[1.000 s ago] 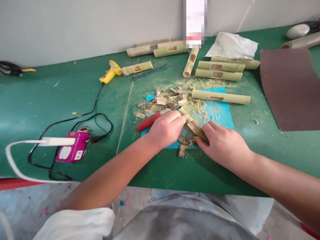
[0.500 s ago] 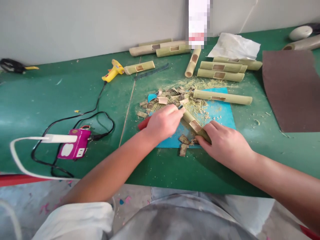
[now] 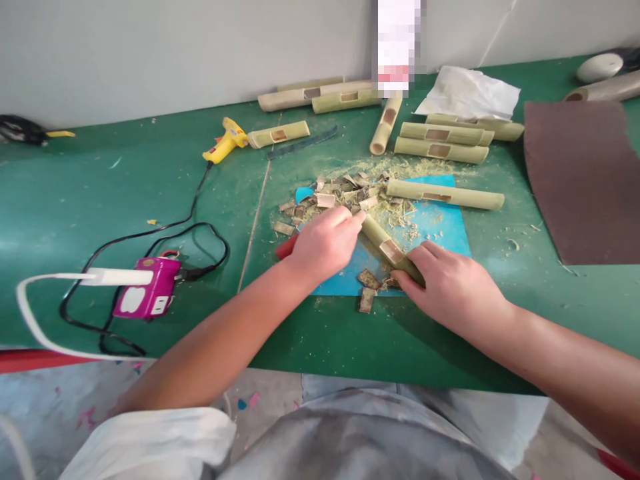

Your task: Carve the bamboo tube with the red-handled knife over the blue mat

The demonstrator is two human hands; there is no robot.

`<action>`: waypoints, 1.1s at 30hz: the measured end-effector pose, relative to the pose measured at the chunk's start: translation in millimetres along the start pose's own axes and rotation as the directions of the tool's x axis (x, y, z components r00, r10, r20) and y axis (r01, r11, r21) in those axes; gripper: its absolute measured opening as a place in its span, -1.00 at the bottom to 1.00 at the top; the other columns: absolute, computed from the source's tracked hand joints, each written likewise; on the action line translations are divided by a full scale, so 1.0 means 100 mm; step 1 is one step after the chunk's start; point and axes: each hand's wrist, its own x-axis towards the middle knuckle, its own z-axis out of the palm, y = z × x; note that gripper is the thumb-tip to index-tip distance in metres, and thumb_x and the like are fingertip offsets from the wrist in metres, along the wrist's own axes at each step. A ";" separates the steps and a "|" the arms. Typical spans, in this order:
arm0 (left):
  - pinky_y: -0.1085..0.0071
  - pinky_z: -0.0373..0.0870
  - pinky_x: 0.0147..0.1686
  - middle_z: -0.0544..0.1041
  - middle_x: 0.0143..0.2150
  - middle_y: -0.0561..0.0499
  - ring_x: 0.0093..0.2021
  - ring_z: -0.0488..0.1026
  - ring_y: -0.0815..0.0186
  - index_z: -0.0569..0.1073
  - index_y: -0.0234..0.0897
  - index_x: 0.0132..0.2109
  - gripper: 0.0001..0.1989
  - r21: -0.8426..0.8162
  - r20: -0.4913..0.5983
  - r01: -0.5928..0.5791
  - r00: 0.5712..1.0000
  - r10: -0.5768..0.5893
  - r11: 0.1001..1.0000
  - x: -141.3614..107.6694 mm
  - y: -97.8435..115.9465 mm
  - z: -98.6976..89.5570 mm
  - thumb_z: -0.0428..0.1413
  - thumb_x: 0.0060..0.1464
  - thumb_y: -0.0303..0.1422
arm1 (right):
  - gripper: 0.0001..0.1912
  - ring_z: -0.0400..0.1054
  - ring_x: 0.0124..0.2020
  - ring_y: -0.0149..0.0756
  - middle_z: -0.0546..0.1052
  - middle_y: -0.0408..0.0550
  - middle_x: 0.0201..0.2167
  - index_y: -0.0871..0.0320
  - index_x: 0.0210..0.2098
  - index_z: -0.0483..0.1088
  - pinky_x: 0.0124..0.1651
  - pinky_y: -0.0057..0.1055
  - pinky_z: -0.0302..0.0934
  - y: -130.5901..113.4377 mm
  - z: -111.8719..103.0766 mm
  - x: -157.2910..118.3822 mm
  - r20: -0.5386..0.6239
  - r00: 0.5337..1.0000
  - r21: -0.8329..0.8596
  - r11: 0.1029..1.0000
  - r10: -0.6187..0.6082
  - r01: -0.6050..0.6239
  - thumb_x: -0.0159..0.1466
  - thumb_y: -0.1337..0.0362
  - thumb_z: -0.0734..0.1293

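Note:
My right hand (image 3: 445,280) is wrapped round the near end of a bamboo tube (image 3: 376,233), which has a rectangular opening cut in its side. The tube lies slantwise over a blue sheet (image 3: 335,283). At its far end, my left hand (image 3: 327,243) is closed on a red-handled tool (image 3: 286,247). Only the handle's end sticks out behind the fist; the tool's working part is hidden by the fingers. Beyond the left hand lies a pile of bamboo scraps (image 3: 326,200) and shavings. A few dark bamboo chips (image 3: 367,300) sit below the tube.
Another notched bamboo tube (image 3: 470,197) rests across the sheet. More tubes (image 3: 443,152) lie at the back, near a thin dark strip (image 3: 303,142). A yellow glue gun (image 3: 227,141) and a magenta power adapter (image 3: 147,287) with cables are left; a brown sheet (image 3: 580,187) is right.
The dark tip that showed beyond my left thumb is now out of sight. My left hand and the far end of the tube have shifted slightly left; my right hand keeps its hold.

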 end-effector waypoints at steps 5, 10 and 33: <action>0.43 0.42 -0.32 0.46 -0.39 -0.03 -0.37 0.41 0.35 0.49 -0.40 -0.01 -0.72 -0.007 0.009 -0.032 0.999 0.032 0.999 0.01 0.02 -0.01 -0.10 0.35 -0.46 | -0.73 0.20 -0.56 -0.40 0.41 -0.10 -0.49 0.19 -0.43 0.38 -0.50 -0.41 -0.10 0.01 -0.01 0.00 0.024 1.000 0.006 1.000 -0.001 0.001 0.31 0.16 0.24; 0.42 0.45 -0.27 0.48 -0.35 -0.04 -0.31 0.43 0.35 0.47 -0.39 0.02 -0.71 -0.079 0.001 -0.064 0.998 0.064 0.995 -0.01 0.05 0.02 -0.12 0.36 -0.46 | -0.72 0.19 -0.56 -0.40 0.40 -0.09 -0.50 0.18 -0.43 0.37 -0.50 -0.40 -0.11 0.02 -0.01 0.00 0.032 0.999 0.023 1.000 0.010 -0.010 0.32 0.15 0.23; 0.40 0.50 -0.21 0.52 -0.26 -0.06 -0.27 0.47 0.35 0.46 -0.37 0.04 -0.75 -0.199 -0.009 -0.042 0.999 0.041 0.979 0.00 0.11 0.02 -0.04 0.35 -0.40 | -0.79 0.19 -0.54 -0.41 0.39 -0.12 -0.48 0.18 -0.42 0.38 -0.49 -0.41 -0.08 0.05 -0.01 -0.01 -0.025 0.999 0.050 0.998 0.035 -0.033 0.25 0.17 0.29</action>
